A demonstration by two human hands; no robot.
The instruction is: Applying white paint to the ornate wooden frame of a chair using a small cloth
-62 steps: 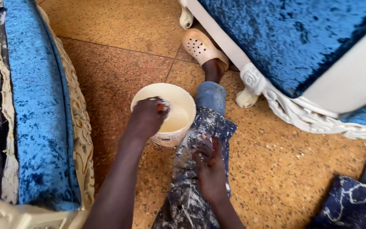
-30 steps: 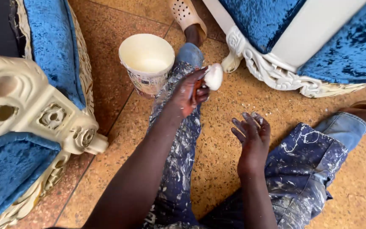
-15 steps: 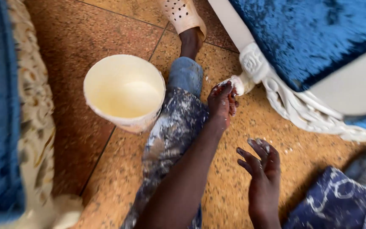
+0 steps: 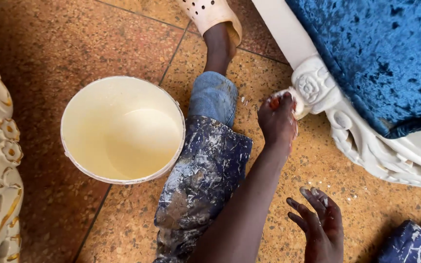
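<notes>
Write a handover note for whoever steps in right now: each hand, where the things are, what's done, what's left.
Left hand: reaches across the paint-spattered trouser leg and presses a small pale wad against the carved cream sofa frame; fingers closed on it.
Right hand: free, fingers spread, above the speckled floor, holding nothing.
Bucket: stands open on the floor beside the leg, a layer of cream liquid in the bottom.
Done: the frame already looks cream all over, below the blue velvet cushion.
Left: cannot tell how much of the carving is still to be covered; only this corner shows.

pkgs: none | labels: none | signs: none | screens: none | all in head view
</notes>
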